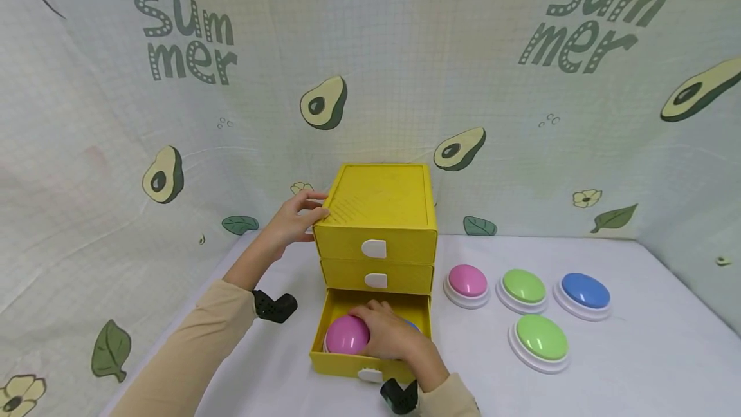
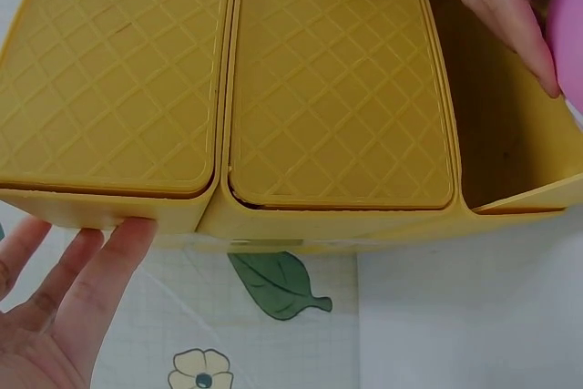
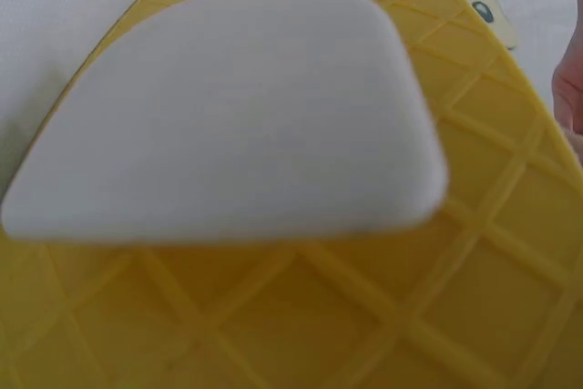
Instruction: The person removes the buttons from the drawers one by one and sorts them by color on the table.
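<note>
A yellow drawer unit (image 1: 382, 195) stands on the table with its bottom drawer (image 1: 336, 363) pulled out. My left hand (image 1: 292, 221) rests against the unit's upper left side, fingertips on the side wall and thumb at the top edge. Inside the drawer, my right hand (image 1: 389, 332) grips the right side of a pink push button (image 1: 347, 334) with a domed top and white base. A blue button (image 1: 412, 325) in the same drawer is mostly hidden behind this hand. The left wrist view shows the right fingers (image 2: 510, 6) beside the pink dome (image 2: 569, 34).
Right of the unit, more buttons sit on the white table (image 1: 637, 352): a pink one (image 1: 467, 280), a blue one (image 1: 586, 290) and two green ones, one behind (image 1: 523, 285) and one in front (image 1: 542, 337). A printed cloth (image 1: 382, 50) hangs behind. The upper two drawers are closed.
</note>
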{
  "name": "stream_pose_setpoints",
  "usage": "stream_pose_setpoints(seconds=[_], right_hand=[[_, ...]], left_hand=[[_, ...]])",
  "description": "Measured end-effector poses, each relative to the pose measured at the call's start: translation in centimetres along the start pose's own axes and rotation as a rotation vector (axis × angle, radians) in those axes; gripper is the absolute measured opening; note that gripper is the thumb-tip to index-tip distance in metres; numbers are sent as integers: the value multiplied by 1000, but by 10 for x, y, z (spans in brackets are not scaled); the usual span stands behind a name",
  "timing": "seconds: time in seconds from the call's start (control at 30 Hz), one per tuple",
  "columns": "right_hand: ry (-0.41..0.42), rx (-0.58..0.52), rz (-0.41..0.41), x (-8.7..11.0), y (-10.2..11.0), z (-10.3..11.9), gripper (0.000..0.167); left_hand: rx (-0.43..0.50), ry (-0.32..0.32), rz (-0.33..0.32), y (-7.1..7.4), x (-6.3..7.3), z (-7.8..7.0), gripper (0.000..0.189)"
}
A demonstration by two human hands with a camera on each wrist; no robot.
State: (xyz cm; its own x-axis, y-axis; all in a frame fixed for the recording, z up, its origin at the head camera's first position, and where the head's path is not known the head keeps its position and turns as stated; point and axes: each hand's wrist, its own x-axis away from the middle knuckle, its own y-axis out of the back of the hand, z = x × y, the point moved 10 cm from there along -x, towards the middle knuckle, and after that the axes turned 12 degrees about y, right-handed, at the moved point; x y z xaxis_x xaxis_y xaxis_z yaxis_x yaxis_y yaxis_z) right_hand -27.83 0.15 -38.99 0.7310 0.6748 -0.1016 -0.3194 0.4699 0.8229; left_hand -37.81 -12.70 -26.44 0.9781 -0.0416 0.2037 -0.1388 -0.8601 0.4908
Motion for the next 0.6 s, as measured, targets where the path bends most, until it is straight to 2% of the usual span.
stream_pose_setpoints(seconds=[0.3, 0.6], right_hand=[[41, 56, -11, 1, 3, 4, 56], [11, 60, -8, 1, 4, 1, 59]], left_hand=[[9, 8, -1, 0, -1, 1, 43], [5, -10, 1, -1, 1, 0, 44]])
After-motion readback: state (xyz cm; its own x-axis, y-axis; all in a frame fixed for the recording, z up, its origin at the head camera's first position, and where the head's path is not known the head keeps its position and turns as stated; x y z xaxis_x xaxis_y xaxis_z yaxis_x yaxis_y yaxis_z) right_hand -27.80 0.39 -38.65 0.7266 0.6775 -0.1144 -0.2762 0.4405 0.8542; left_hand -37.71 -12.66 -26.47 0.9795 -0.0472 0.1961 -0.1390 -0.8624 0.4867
